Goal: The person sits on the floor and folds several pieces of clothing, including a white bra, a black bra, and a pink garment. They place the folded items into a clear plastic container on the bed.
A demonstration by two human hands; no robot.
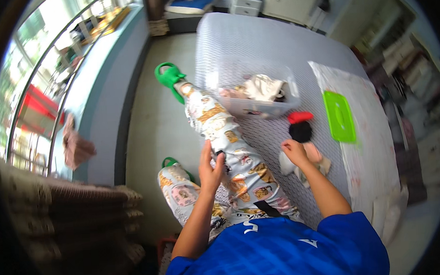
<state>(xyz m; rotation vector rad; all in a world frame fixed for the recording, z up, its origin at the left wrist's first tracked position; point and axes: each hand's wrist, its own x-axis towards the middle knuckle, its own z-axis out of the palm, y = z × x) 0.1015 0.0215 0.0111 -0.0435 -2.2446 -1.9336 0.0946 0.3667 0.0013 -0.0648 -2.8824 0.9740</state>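
Observation:
My left hand (211,169) is over my patterned trousers, thumb and fingers apart. A small dark patch shows by its thumb; whether it is a thing or part of the print I cannot tell. My right hand (294,152) has its fingers curled together, just above a small heap of pale cloth pieces (305,175) on the bed; anything between the fingertips is hidden. Beyond that hand lie a black rolled cloth piece (300,132) and a red one (300,117). A clear plastic box (263,107) stands farther off, with cream and pinkish cloth inside.
The bed (269,38) has a grey, textured cover. A bright green lid (339,117) lies at right on a whitish sheet (366,130). To the left are a railed window sill (120,43) and a brown curtain (70,215). Green slippers (169,76) are on my feet.

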